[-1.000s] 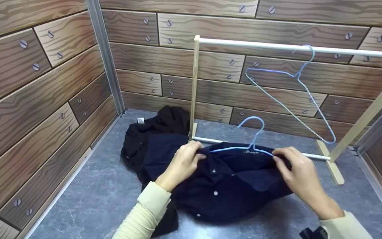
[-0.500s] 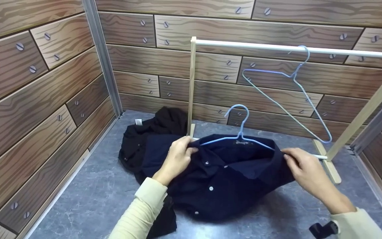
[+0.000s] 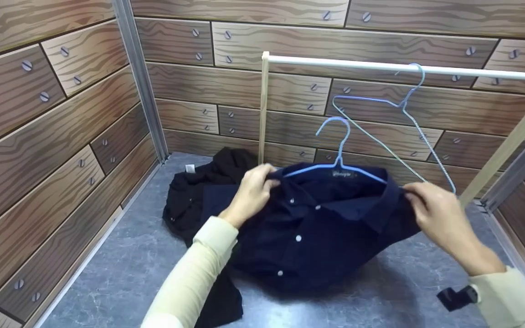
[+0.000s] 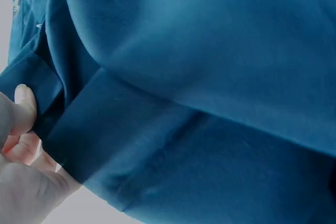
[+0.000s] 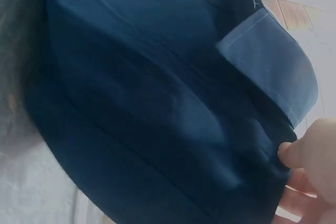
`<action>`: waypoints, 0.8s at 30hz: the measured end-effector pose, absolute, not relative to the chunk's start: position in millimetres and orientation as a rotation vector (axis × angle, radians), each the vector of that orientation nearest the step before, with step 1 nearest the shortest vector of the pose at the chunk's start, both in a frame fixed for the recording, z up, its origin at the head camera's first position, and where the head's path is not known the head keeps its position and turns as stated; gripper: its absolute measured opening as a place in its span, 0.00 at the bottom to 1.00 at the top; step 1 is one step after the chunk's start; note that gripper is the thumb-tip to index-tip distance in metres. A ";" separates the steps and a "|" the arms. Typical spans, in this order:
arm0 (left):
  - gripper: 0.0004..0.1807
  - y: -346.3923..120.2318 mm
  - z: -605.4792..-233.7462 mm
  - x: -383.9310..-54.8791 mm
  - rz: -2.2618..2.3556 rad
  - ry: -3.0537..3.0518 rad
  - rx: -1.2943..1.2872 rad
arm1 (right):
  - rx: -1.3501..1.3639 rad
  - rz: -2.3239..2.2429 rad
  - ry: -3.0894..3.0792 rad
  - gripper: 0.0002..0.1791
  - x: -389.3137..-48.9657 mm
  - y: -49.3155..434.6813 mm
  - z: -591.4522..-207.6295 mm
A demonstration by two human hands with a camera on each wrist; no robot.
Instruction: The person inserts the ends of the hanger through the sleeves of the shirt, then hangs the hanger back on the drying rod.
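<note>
A navy button-up shirt (image 3: pixel 321 241) hangs raised between the two hands, its lower part dropping toward the floor. Inside its collar sits a light-blue wire hanger (image 3: pixel 338 157), with the hook standing up out of the neck. The left hand (image 3: pixel 254 192) pinches the shirt near the collar at the left shoulder side; in the left wrist view its thumb (image 4: pixel 25 103) presses on the cloth. At the opposite shoulder the right hand (image 3: pixel 440 214) pinches the fabric, with the thumb (image 5: pixel 291 154) on top in the right wrist view. Cloth hides the hanger's arm ends.
Behind the shirt stands a rack with a white top rail (image 3: pixel 372 66) and wooden posts (image 3: pixel 263 109). A second blue hanger (image 3: pixel 372 99) hangs from that rail. A dark crumpled garment (image 3: pixel 185 196) lies on the grey floor (image 3: pixel 107 273) at the left.
Both hands have lifted the shirt and hanger upward. The right hand has slid from the collar outward to the shoulder, and the hanger hook now stands higher before the rack.
</note>
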State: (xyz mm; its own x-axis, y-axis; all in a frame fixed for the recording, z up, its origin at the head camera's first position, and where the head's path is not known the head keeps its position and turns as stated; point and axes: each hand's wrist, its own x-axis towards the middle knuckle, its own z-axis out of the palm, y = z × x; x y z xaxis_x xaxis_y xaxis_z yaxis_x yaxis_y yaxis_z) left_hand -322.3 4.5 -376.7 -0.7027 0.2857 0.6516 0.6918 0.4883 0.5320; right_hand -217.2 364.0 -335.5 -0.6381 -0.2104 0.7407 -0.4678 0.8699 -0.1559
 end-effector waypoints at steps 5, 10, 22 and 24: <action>0.03 8.8 -353.0 -333.2 -1.093 -2.223 -0.851 | 0.479 0.380 -2.237 0.09 -216.7 368.1 -314.4; 0.03 6.0 -329.6 -342.5 -1.151 -2.244 -0.841 | 0.477 0.309 -2.178 0.06 -217.1 372.3 -297.9; 0.03 7.5 -290.0 -353.7 -1.162 -2.253 -0.796 | 0.453 0.150 -2.136 0.05 -227.2 381.7 -274.6; 0.04 9.9 -285.7 -355.1 -1.084 -2.293 -0.774 | 0.431 0.148 -2.151 0.06 -229.5 383.3 -273.9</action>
